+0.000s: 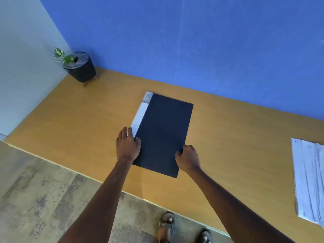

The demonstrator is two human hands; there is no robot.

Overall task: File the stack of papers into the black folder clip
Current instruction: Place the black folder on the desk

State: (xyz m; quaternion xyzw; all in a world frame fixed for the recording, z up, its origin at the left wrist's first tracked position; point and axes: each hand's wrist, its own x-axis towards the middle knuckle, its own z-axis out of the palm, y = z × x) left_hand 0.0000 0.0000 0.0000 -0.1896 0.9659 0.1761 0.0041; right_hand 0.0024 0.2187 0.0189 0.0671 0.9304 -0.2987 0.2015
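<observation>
A closed black folder [164, 130] with a white spine strip lies flat in the middle of the wooden table [78, 116]. My left hand [127, 144] rests flat on the folder's near left edge, by the spine, fingers straight. My right hand [188, 157] grips the folder's near right edge, fingers curled around the cover's rim. The stack of white papers [309, 179] lies on the table far to the right, apart from both hands and partly cut off by the frame edge.
A black pot with a small green plant [79, 66] stands at the table's far left corner. A blue wall runs behind the table. The table's near edge borders the grey floor, where my sandalled feet [165, 227] show.
</observation>
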